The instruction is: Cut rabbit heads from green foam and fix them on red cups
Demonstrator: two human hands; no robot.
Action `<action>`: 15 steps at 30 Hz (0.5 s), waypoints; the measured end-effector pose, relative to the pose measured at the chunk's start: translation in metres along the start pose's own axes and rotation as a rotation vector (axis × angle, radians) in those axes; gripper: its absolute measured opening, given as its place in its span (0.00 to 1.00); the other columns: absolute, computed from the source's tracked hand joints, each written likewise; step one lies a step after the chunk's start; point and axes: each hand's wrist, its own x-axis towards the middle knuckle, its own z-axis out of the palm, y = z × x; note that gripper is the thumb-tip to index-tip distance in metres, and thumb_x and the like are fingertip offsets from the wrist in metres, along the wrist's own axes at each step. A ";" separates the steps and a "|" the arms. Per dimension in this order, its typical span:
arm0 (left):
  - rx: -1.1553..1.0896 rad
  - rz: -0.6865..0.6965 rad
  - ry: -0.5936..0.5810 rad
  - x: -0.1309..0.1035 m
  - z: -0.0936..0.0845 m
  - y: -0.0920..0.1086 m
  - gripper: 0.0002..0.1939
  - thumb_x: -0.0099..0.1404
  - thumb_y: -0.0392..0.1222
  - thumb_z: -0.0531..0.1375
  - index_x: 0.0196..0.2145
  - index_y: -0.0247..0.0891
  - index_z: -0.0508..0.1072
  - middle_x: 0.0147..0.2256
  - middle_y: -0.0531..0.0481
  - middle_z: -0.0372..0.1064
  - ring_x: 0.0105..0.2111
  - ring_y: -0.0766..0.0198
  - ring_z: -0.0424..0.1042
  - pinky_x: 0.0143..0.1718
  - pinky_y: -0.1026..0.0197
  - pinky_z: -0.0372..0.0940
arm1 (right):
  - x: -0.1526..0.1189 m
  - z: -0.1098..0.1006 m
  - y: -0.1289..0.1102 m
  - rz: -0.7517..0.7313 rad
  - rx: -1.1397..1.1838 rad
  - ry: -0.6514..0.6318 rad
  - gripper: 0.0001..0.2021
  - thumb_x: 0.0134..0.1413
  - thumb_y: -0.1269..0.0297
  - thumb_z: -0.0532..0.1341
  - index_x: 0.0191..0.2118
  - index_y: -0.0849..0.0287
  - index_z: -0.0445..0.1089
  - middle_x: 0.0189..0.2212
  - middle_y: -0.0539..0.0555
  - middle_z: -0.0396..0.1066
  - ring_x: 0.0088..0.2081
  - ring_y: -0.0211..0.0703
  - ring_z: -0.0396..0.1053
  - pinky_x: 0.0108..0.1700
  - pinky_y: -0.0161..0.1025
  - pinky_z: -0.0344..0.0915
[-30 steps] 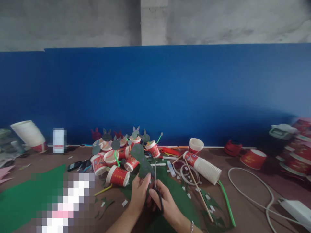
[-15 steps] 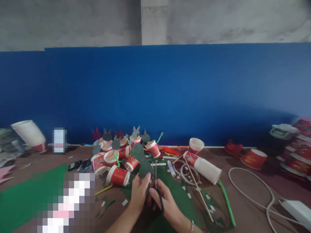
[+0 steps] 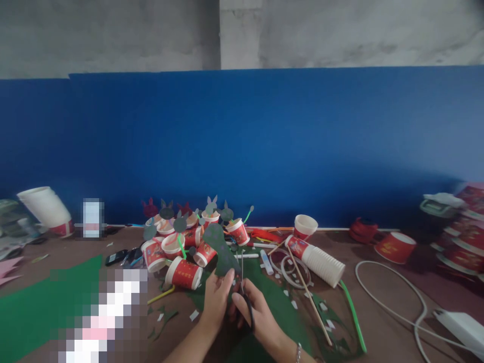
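Plainly, the left hand [image 3: 217,301] holds green paper [image 3: 222,252], the right hand [image 3: 260,308] scissors [image 3: 250,313].

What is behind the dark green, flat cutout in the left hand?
Beyond the cutout's left edge, a printed red-and-white paper cup shows; past its right edge, a slim white rod. Whatever sits directly behind is covered and cannot be seen.

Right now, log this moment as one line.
left hand: holds dark green cutout | right hand: holds scissors, blades apart | front red cup: on its side
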 end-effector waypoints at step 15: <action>0.024 0.054 0.019 0.000 0.000 0.004 0.15 0.55 0.50 0.64 0.31 0.34 0.73 0.25 0.51 0.71 0.25 0.64 0.69 0.29 0.64 0.65 | 0.001 -0.001 0.005 -0.015 -0.076 0.081 0.23 0.48 0.41 0.59 0.30 0.59 0.59 0.16 0.44 0.62 0.16 0.31 0.60 0.16 0.27 0.55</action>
